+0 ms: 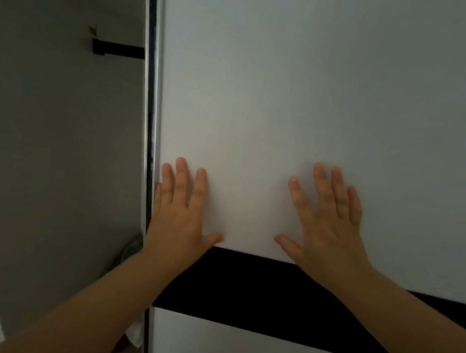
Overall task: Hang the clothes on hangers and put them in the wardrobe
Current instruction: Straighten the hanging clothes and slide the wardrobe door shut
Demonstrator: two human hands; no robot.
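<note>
Two flat palms are pressed on the white sliding wardrobe door (pixel 284 98) at frame centre. Left hand (pixel 180 208), fingers straight, is set by the door's edge; right hand (pixel 329 216) likewise, nothing gripped. No clothes or hangers are clearly seen; progress on hanging cannot be judged.

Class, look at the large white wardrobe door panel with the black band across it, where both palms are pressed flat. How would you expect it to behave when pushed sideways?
The large white wardrobe door panel looks flat and rigid, so it probably moves as one piece. The left hand and right hand lie flat on a smooth, handle-free face, so palms may slip. The metal edge strip hints at a sliding door, likely gliding rather than swinging.
</note>
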